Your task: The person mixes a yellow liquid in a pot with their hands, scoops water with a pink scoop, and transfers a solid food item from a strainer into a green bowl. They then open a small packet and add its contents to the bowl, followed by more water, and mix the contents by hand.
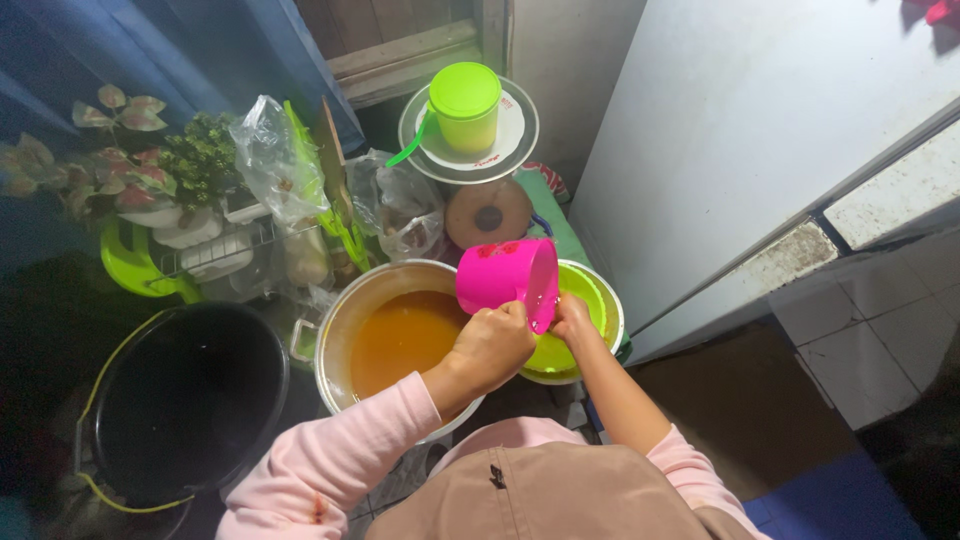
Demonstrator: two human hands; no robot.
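Left hand (492, 345) gripping pink scoop (508, 277), mouth tipped right over green bowl (590, 290); right hand (574, 318) touching scoop's rim, grasp unclear.

Pink long sleeves pushed up the forearms, tan garment with a small dark zip pull

**Item counts, one head view**

Two hands: left hand (492, 345), right hand (573, 318). One pink dipper (505, 275). One large metal pot (345, 310) of orange liquid. One green bowl (590, 290) set in a metal rim. One black bucket (185, 400). One lime lidded container (466, 105) on one round tray (515, 140). Plastic bags (275, 160): two, possibly more, hard to separate in the clutter. One potted plant (120, 170).
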